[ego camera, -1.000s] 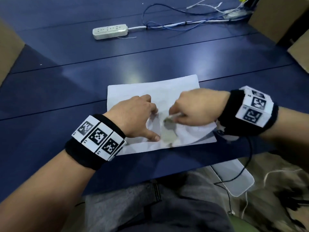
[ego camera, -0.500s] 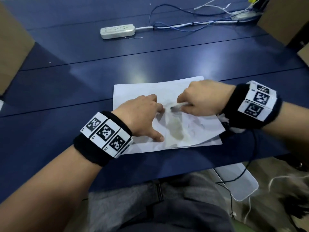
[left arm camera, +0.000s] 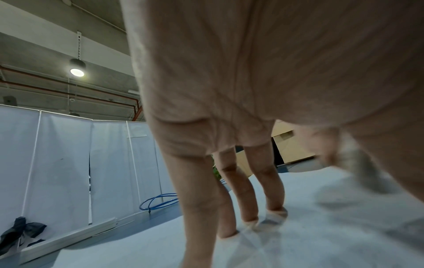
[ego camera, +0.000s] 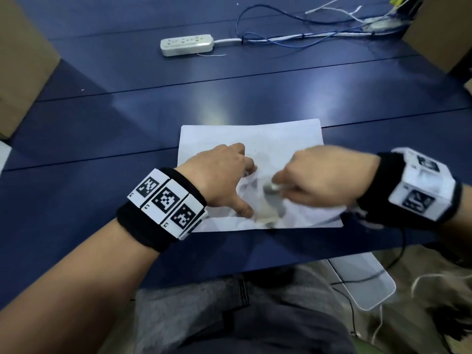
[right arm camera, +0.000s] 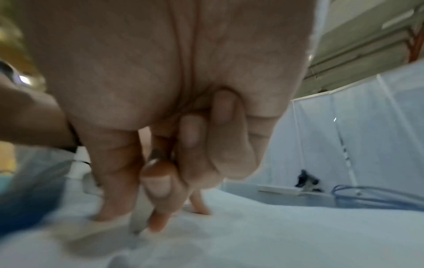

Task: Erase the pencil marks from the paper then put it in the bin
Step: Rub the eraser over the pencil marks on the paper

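While the left hand presses straight, spread fingers on the paper, right hand pinching a blurred eraser just beside them, tip on the sheet, paper flat on the table
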